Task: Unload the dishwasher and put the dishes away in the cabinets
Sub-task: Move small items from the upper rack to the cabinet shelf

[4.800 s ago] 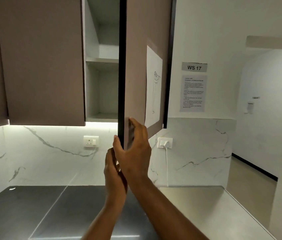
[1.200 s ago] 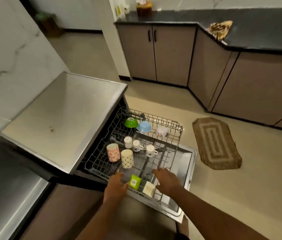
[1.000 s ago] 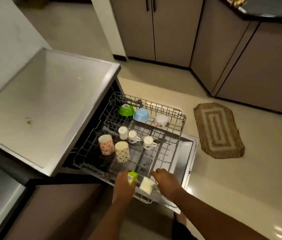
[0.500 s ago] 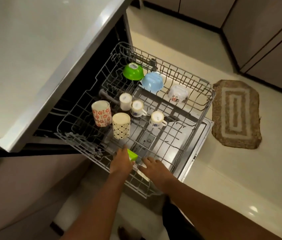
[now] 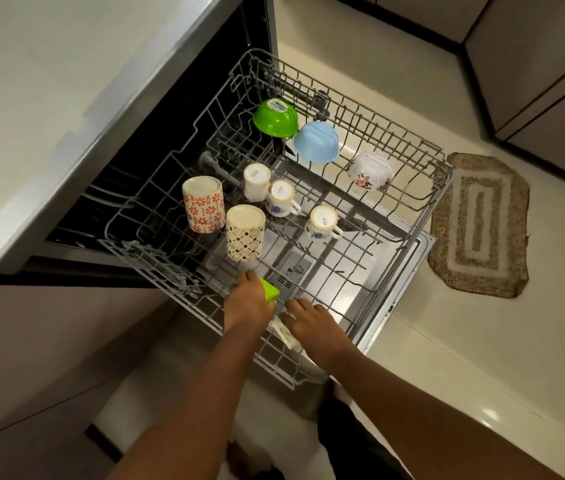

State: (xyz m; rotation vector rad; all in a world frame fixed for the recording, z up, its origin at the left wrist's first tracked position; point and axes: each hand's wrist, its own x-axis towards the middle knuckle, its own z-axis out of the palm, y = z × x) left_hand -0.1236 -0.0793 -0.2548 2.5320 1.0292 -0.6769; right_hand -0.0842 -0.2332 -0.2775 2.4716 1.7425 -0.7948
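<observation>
Wire rack (image 5: pixel 409 216) pulled out over open dishwasher door, grey coated steel, springy. Patterned tumblers (image 5: pixel 244 232), inverted, glazed, likely slippery, fragile; grip round sides. Left hand (image 5: pixel 246 306) closed over small green cup (image 5: pixel 269 292); right hand (image 5: pixel 312 323) on pale cup (image 5: pixel 283 332), grip unclear.
</observation>
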